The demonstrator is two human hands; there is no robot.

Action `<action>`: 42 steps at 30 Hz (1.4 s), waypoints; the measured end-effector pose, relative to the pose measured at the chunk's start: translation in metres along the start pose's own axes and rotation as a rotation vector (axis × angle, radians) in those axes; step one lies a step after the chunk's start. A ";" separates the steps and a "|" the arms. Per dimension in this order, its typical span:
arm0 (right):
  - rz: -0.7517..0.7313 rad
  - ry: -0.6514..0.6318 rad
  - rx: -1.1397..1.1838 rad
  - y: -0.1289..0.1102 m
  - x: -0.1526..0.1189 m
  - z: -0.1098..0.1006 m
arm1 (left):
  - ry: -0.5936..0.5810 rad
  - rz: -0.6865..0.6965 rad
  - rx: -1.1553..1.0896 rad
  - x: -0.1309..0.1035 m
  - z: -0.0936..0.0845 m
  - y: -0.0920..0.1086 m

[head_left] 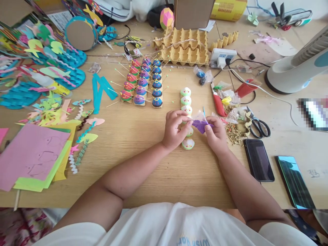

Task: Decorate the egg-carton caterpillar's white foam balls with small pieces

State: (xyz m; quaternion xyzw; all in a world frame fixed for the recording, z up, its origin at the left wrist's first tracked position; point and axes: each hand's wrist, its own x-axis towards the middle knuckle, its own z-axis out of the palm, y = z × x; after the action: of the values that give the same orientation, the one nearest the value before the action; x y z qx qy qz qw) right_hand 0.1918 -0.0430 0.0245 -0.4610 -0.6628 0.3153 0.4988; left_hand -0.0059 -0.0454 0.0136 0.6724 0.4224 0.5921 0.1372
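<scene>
Above a row of white-topped egg-carton cups, both hands meet over the table. My left hand pinches the left edge of a piece of purple modelling clay, with clear plastic film clinging behind it. Its right side is gripped between the thumb and fingers of my right hand. A thin blue stick pokes up beside the right fingers; I cannot tell whether they hold it. The hands and clay hide the middle of the row. A white-and-green cup shows just below them.
Painted cups with pins stand in rows further back. Egg cartons lie behind them. To the right are scissors, a red utility knife, wood shavings and two phones. Coloured paper and cutouts lie left.
</scene>
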 end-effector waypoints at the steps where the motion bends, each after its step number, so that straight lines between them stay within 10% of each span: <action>1: -0.004 0.004 0.010 0.000 -0.001 0.001 | -0.002 0.008 -0.002 0.000 0.000 0.000; 16: -0.044 0.031 -0.089 0.003 -0.005 0.003 | -0.103 0.004 -0.118 0.003 -0.001 0.004; 22: -0.333 0.232 0.017 0.019 -0.002 0.011 | -0.080 0.083 -0.083 0.003 -0.001 0.007; 42: -0.516 0.099 -0.348 -0.006 -0.007 0.004 | -0.118 0.144 -0.111 0.004 0.000 0.010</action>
State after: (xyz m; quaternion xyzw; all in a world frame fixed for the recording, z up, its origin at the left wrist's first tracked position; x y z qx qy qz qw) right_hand 0.1865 -0.0518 0.0259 -0.3709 -0.7768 0.0376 0.5075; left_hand -0.0022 -0.0487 0.0235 0.7261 0.3306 0.5823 0.1561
